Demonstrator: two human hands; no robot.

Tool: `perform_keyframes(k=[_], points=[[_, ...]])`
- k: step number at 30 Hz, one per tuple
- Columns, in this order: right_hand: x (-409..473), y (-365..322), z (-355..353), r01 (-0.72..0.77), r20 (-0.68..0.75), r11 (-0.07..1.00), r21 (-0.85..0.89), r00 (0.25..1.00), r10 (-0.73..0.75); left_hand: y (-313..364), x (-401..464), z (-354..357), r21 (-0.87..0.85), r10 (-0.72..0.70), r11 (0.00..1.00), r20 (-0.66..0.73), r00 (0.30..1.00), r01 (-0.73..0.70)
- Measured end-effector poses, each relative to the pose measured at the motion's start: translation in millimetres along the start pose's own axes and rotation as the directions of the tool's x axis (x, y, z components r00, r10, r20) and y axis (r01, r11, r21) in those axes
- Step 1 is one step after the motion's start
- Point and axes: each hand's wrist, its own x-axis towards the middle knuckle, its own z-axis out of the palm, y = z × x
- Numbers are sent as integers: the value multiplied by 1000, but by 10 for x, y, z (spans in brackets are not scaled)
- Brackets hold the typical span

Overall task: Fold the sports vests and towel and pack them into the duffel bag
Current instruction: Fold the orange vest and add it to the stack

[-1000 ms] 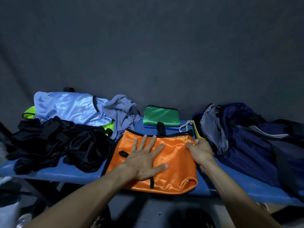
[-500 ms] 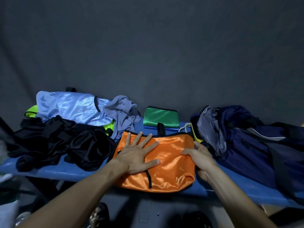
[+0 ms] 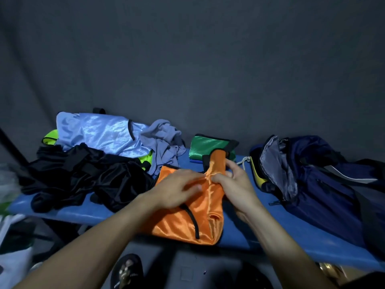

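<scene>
Step in hand: While the orange vest (image 3: 187, 217) lies half-folded at the front edge of the blue tabletop (image 3: 270, 236), a person works on its next fold, by the look of it bringing the right side over.
Right hand: the right hand (image 3: 233, 182) pinches the vest's raised upper right corner, lifted clear of the tabletop.
Left hand: the left hand (image 3: 177, 188) lies on the cloth beside it, fingers loosely bent; whether it presses or grips cannot be told.
Already folded: a green vest (image 3: 206, 146) sits squared-up behind the orange one.
Waiting: a light blue vest (image 3: 100, 132), grey cloth (image 3: 164, 147) and a black heap (image 3: 83, 174) lie unfolded to the left.
Duffel bag: the navy duffel bag (image 3: 312, 180) lies to the right, mouth gaping.
Next move: likely laying the lifted corner flat across the vest and smoothing the slippery fabric so the fold holds.
</scene>
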Motion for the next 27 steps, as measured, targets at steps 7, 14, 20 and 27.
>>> perform_keyframes(k=[7, 14, 20, 27], points=[[247, 243, 906, 105, 287, 954, -279, 958, -22, 9, -205, -436, -775, -495, 534, 37, 868, 338], [258, 545, 810, 476, 468, 701, -531, 854, -226, -371, -286, -375, -688, -588, 573, 34, 808, 446], [-39, 732, 394, 727, 670, 169, -666, 682, -293, -481, -238, -292, -589, -654, 629, -50, 754, 507], [-220, 1102, 230, 777, 783, -140, -614, 579, -226, -260, -378, -432, 149, -242, 931, -434, 868, 334]])
